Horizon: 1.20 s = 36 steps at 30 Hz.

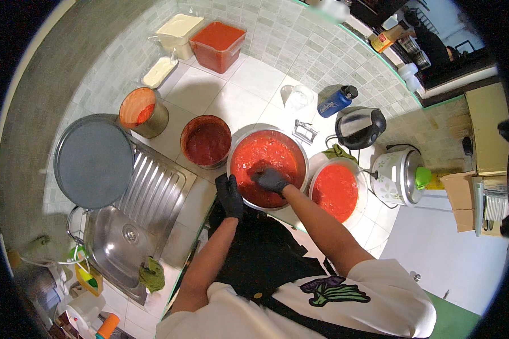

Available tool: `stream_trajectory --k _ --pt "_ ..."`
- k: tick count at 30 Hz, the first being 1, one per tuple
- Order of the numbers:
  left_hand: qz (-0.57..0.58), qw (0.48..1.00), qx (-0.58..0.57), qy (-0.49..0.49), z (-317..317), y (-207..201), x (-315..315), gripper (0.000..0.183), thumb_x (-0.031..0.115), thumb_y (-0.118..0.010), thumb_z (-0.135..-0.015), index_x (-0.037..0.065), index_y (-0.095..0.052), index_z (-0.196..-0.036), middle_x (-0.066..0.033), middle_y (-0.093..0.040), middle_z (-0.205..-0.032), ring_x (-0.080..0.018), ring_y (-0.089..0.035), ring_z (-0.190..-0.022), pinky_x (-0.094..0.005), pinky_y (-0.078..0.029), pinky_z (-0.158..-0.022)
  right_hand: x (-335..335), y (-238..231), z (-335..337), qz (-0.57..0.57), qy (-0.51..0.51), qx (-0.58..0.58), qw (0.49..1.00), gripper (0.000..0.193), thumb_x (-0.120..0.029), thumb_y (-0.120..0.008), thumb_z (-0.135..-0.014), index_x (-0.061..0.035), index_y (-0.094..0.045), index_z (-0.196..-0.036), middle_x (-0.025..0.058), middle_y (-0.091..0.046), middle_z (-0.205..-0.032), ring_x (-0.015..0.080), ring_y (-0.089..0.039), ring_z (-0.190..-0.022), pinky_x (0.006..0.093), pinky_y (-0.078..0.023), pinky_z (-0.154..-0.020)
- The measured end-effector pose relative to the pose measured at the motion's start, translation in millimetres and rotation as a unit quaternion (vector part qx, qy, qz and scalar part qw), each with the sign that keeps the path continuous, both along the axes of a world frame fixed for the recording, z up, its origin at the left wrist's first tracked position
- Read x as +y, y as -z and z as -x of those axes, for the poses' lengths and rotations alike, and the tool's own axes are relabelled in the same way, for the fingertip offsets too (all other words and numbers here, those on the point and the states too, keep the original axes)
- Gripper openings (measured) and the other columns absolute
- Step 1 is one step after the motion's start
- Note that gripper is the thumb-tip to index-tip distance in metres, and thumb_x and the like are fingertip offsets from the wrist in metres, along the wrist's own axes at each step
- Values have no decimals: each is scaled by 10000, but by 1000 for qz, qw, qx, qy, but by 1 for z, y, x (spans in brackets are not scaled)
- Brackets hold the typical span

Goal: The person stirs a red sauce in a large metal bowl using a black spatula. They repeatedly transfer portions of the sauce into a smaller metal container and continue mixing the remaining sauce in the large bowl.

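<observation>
A wide metal bowl [306,165] of chunky red tomato sauce [274,151] stands on the counter in front of me. My left hand [229,196], in a black glove, grips the bowl's near left rim. Over the middle of the sauce is my right hand [271,180], also black-gloved. Its fingers are curled down at the surface, and whatever they hold is hidden. Just left of the bowl stands a round pot [206,117] with dark red sauce inside. Touching its right side is a pale bowl [362,210] of smoother red sauce.
Left lie a steel sink [110,248] and a round grey tray [93,161]. A tall container [158,121], a square tub of red sauce [219,56] and cream-coloured tubs [180,42] stand behind. Right are a blue bottle [336,101], a kettle [361,131] and a white cooker [391,178].
</observation>
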State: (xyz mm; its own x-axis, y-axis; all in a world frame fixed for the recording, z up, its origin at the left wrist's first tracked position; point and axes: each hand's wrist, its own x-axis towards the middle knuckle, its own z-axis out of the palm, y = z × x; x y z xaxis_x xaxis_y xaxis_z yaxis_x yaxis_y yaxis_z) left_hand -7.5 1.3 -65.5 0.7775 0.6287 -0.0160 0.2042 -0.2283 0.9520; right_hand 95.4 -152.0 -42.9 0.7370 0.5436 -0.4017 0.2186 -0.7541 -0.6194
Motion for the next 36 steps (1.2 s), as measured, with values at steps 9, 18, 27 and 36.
stream_trajectory --k 9,18,27,36 --pt "64 997 -29 45 -1 -5 17 208 160 -654 -974 -11 -536 -952 -115 -506 -838 -266 -522 -811 -404 -448 -795 -9 -71 9 -35 14 -171 985 337 -342 -632 -921 -92 -716 -1131 191 -712 -1095 357 -689 -982 443 -529 -892" --pt "115 992 -39 41 -4 2 14 193 112 -631 -969 -19 -528 -872 -148 -484 -861 -305 -498 -813 -393 -431 -774 -12 -77 12 36 6 -103 994 318 -254 -539 -983 -87 -694 -1204 168 -669 -1242 345 -640 -1129 435 -485 -1002" --pt "-62 976 78 192 4 -21 47 326 275 -605 -998 -9 -557 -845 -208 -546 -841 -404 -573 -823 -486 -452 -753 42 -139 -38 -150 74 -38 985 326 -292 -598 -973 -68 -726 -1174 176 -723 -1154 345 -682 -1062 413 -506 -991" --pt "-55 974 7 220 19 2 47 340 314 -596 -985 -13 -583 -896 -243 -566 -911 -455 -573 -908 -514 -456 -807 212 -56 -102 104 -314 -88 940 661 -376 -656 -833 -142 -545 -1441 192 -567 -1433 326 -538 -1338 422 -442 -1099"
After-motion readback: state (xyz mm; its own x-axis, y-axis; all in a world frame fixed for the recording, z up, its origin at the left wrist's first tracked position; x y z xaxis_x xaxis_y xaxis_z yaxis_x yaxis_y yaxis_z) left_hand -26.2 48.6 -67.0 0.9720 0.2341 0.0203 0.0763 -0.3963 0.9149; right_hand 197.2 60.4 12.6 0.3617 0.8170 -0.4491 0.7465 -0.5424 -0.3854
